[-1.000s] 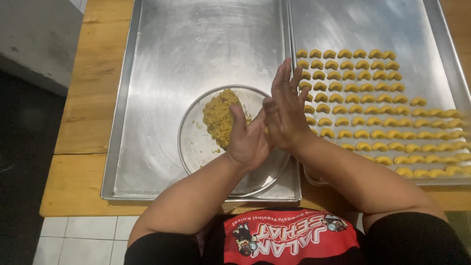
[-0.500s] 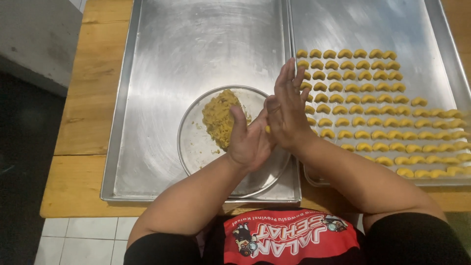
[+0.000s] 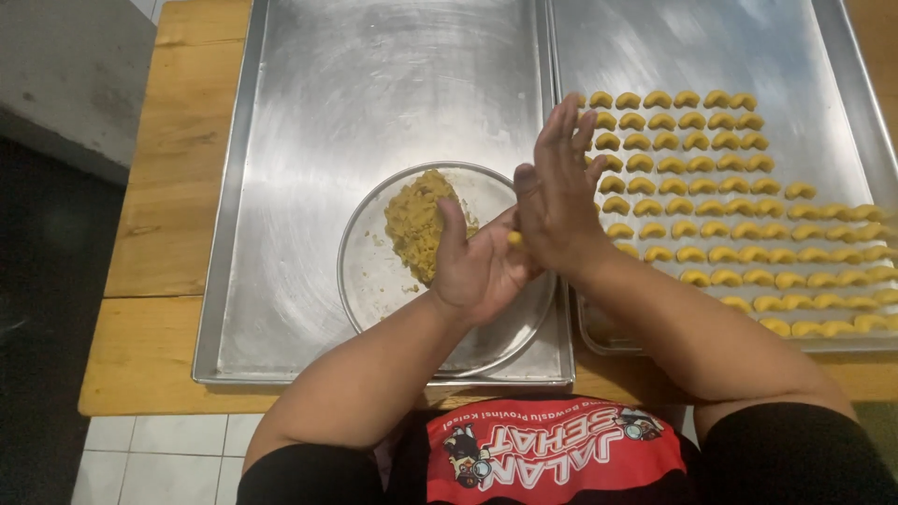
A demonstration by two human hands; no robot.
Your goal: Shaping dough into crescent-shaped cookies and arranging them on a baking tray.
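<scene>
My left hand (image 3: 477, 266) lies palm up and my right hand (image 3: 557, 192) presses flat across it, fingers stretched out. A small yellow piece of dough (image 3: 514, 239) shows between the two palms. Both hands hover over the right side of a round metal plate (image 3: 374, 271), which holds a lump of yellow dough (image 3: 416, 224). The plate sits inside the left steel tray (image 3: 355, 112). Rows of small crescent-shaped dough pieces (image 3: 730, 201) fill the right steel tray (image 3: 692, 47), just beyond my right hand.
Both trays rest side by side on a wooden table (image 3: 168, 187). White floor tiles (image 3: 159, 458) show below the table's near edge, and a grey wall (image 3: 65, 75) stands at the upper left. My red and black shirt (image 3: 552, 454) fills the bottom.
My right hand has slid a little forward over my left palm; both hands stay pressed together over the plate. Nothing else has moved.
</scene>
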